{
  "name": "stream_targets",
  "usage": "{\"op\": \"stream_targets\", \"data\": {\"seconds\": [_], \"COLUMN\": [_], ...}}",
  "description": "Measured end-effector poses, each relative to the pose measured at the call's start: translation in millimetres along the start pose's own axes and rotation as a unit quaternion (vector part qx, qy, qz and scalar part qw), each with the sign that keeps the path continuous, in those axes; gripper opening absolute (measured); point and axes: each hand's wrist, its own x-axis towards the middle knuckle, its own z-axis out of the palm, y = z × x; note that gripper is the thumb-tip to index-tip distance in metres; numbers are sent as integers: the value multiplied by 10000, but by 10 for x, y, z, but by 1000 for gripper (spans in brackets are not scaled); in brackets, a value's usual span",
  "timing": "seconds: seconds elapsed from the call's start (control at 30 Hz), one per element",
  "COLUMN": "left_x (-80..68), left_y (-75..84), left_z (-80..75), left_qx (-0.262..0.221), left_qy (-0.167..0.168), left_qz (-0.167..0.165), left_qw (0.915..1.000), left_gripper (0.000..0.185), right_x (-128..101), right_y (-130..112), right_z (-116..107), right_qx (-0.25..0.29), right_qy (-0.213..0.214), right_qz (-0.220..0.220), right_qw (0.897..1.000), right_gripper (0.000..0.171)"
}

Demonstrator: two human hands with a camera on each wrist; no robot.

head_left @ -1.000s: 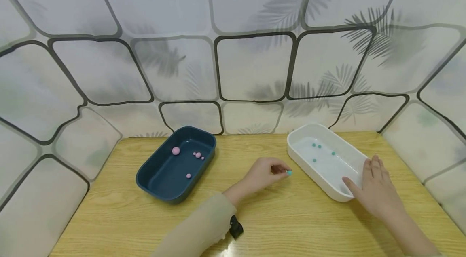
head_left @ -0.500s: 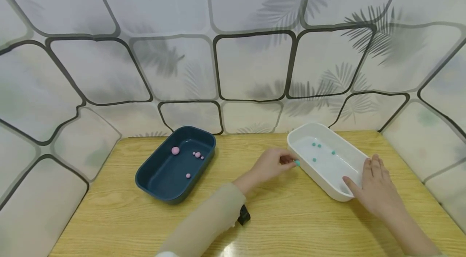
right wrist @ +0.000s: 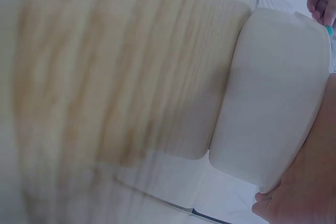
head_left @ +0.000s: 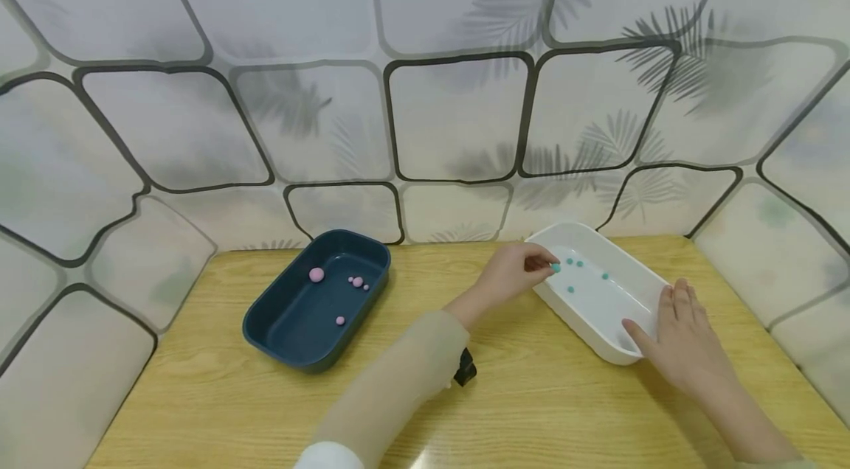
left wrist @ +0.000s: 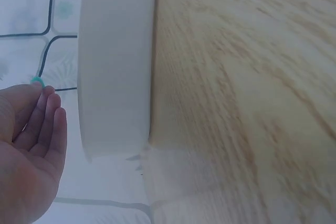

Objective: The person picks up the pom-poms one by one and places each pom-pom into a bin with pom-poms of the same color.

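My left hand (head_left: 511, 273) pinches a small teal ball (head_left: 555, 268) between thumb and fingertips, over the left rim of the white tray (head_left: 598, 340). The left wrist view shows that ball (left wrist: 37, 81) at the fingertips, beside the tray's outer wall (left wrist: 116, 66). Several similar teal balls (head_left: 571, 290) lie on the tray floor. My right hand (head_left: 690, 340) rests on the tray's near right corner, fingers extended over the rim and thumb spread toward the inside. In the right wrist view, part of the right hand (right wrist: 302, 192) shows against the tray.
A dark blue tray (head_left: 292, 358) stands at the left of the wooden table (head_left: 531, 410), holding several pink balls of different sizes, the largest pink ball (head_left: 316, 274) near its far left side. A patterned curtain (head_left: 458, 122) rises behind the table. A black strap piece (head_left: 466, 367) hangs at my left wrist.
My left hand has moved right and away from me, carrying the teal ball from beside the white tray to over its rim. The right hand has stayed on the tray's corner.
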Motion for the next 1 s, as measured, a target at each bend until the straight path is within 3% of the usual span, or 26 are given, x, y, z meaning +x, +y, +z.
{"op": "stream_targets", "data": {"seconds": [0.4,1.0], "left_x": [201,297], "left_y": [67,14], "left_z": [124,219], "left_qx": [11,379], "left_qy": [152,509], "left_qz": [-286,-728], "left_qw": [9995,9953], "left_gripper": [20,16], "right_x": [1,-6], "right_y": [21,32], "right_z": [12,30], "right_qx": [10,-68], "right_qy": [23,48], "right_qz": [3,-32], "right_qw": [10000,10000], "right_gripper": [100,99]}}
